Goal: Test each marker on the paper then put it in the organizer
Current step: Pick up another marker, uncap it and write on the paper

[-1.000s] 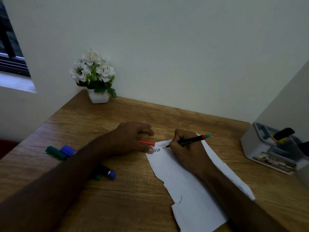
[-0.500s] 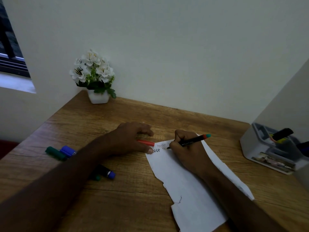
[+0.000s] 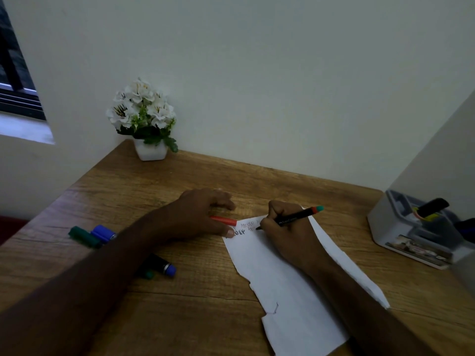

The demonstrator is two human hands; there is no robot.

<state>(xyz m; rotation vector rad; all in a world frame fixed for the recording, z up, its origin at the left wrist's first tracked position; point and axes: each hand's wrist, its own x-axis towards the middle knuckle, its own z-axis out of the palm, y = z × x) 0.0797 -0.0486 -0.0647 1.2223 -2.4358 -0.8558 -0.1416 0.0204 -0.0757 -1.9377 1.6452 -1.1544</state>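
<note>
The fingers (image 3: 276, 214) of the right hand (image 3: 288, 235) were curled tight around one black marker (image 3: 295, 219) with a green end. Its tip touched the top of the one sheet of white paper (image 3: 290, 291), next to some small written letters. The paper had torn, jagged edges and lay flat on the wooden tabletop (image 3: 205, 317).

The left hand (image 3: 200, 217) rested at the paper's top left corner. Its thumb pressed on the corner, and its fingers held one red cap (image 3: 225, 220) that poked out toward the paper.

To the left on the tabletop lay more pen things, partly hidden by the left arm. I could count one green piece (image 3: 83, 237) and one blue piece (image 3: 102, 233) side by side, touching. Nearer, one dark marker with a blue end (image 3: 164, 265) lay just beside one small green end (image 3: 148, 274).

At the right edge stood one grey organizer (image 3: 401, 235). One black and yellow marker (image 3: 430, 208) stuck out of it. Something dark and blue showed at its far right, too cut off to tell what.

In the back left corner stood one white pot of white flowers (image 3: 144, 119).
</note>
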